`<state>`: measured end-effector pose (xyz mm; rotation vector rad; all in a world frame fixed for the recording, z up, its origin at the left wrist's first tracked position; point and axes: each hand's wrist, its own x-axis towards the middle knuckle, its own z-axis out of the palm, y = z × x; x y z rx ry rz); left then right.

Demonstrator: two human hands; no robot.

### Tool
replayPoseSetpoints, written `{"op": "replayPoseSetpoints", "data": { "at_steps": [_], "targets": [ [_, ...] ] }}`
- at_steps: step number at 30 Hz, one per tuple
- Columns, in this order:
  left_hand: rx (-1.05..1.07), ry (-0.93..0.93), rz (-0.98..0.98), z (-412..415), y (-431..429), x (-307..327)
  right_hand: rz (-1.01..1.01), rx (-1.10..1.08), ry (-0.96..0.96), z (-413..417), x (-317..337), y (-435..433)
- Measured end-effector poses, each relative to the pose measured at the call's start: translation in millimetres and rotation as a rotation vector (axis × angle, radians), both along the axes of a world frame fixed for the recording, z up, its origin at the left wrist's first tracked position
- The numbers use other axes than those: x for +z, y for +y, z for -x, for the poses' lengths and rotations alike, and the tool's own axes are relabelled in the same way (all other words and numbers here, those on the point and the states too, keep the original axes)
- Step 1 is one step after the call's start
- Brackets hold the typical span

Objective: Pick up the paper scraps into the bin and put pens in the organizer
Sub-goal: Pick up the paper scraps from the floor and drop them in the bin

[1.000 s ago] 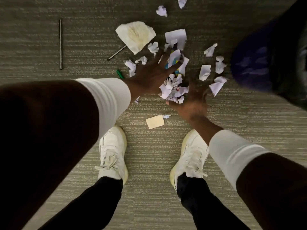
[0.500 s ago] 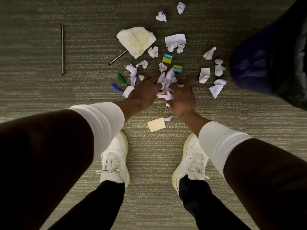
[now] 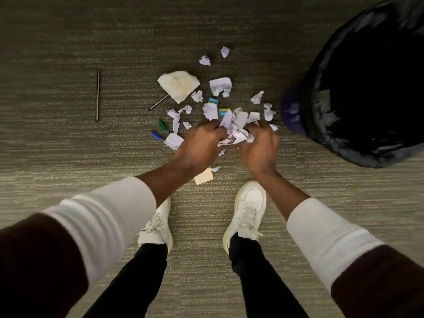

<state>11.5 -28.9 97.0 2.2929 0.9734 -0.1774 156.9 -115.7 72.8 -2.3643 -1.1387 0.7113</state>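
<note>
A bunch of white paper scraps (image 3: 236,130) is pressed between my left hand (image 3: 199,145) and my right hand (image 3: 260,149), both closed on it just above the carpet. More scraps (image 3: 220,84) lie scattered beyond the hands, along with a large cream napkin (image 3: 179,84). A green pen (image 3: 163,125) and a blue pen (image 3: 157,135) lie left of my left hand. A grey pen (image 3: 158,102) pokes out from under the napkin, and a long dark pen (image 3: 98,95) lies far left. The bin with a black liner (image 3: 321,125) stands at the right.
A beige note (image 3: 203,176) and a small scrap lie on the carpet in front of my white shoes (image 3: 246,212). Two small blue-and-yellow items (image 3: 223,111) sit among the scraps. The bin's purple rim (image 3: 292,115) is close to my right hand.
My hands swept together from a spread position, gathered the central scraps into one bunch and lifted it toward the right. The view shifted, bringing the bin further in.
</note>
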Motion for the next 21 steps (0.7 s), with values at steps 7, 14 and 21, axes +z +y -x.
{"op": "replayPoseSetpoints", "data": {
  "at_steps": [7,14,21],
  "targets": [
    [-0.104,-0.120,-0.095,-59,9,103,-0.148,-0.142,-0.084,-62,102,-10],
    [-0.184,-0.283,-0.159,-155,-9,178,-0.252,-0.340,-0.192,-138,161,-30],
    [-0.114,-0.215,0.014,-241,-31,152,-0.018,-0.513,0.088,-198,143,-50]
  ]
}}
